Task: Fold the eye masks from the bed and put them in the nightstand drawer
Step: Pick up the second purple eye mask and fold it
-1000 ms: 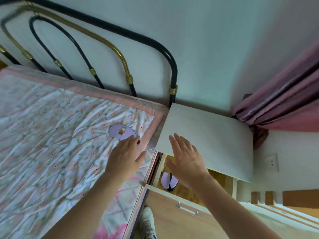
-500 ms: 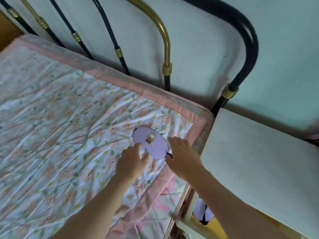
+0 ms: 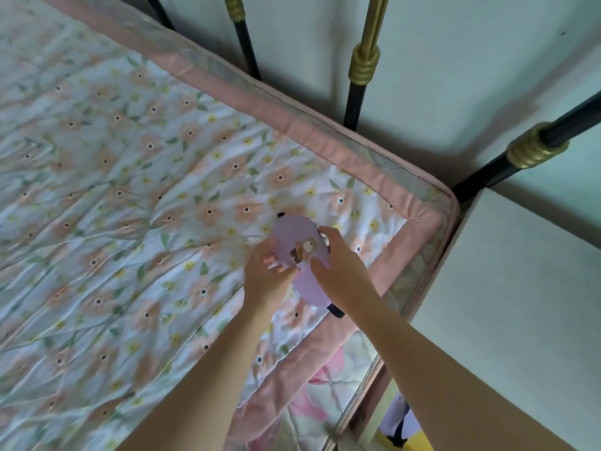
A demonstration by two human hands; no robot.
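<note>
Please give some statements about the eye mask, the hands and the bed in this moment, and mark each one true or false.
1. Both hands, left and right, touch the lilac eye mask. True.
2. The eye mask is over the nightstand top. False: it is over the floral quilt.
3. The mask's strap is black. True.
4. The headboard is wooden. False: black bars with gold rings.

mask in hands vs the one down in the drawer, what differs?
The lilac eye mask is up over the floral quilt, held by left hand and right hand; the drawer mask lies untouched. The held one shows its decorated face and is bent mid-fold; the drawer one is mostly hidden. Both look pale with black straps.
</note>
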